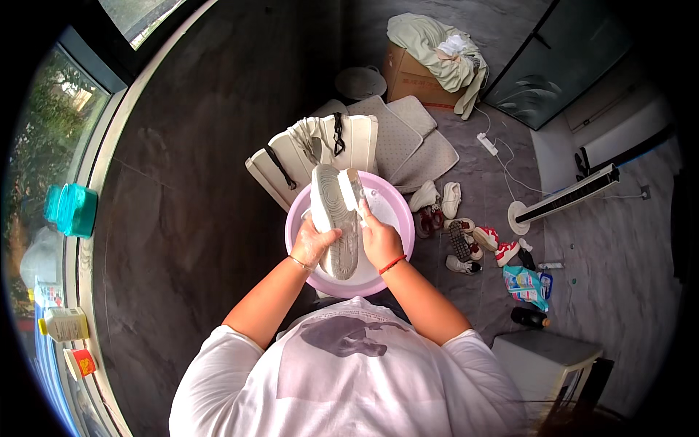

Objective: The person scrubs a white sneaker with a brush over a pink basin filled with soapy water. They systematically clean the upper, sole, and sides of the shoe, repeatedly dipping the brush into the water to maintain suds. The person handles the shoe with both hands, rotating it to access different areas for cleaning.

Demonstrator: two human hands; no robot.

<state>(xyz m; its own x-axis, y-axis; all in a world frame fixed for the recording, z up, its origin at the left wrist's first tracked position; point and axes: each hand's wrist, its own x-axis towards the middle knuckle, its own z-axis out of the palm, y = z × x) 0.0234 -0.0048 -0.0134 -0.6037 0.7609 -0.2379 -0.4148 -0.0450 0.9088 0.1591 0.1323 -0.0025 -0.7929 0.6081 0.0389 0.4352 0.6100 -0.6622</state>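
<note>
My left hand (314, 241) grips a pale shoe (339, 240) around its middle, with the patterned sole turned up towards me. In my right hand (380, 240) is a scrubbing brush (352, 188), its white bristles against the right edge of the sole near the upper end. Both hands are above a pink plastic basin (404, 218) that holds whitish, sudsy water. The shoe's upper is mostly hidden beneath the sole. A red cord bracelet circles my right wrist, and a thin bangle my left.
Behind the basin stands a white slatted panel (357, 131) with laces draped over it, beside grey mats (393, 128). Several shoes (461, 240) lie to the right, near a detergent bag (524, 287) and a tower fan (568, 199). A cardboard box (418, 82) bears cloth.
</note>
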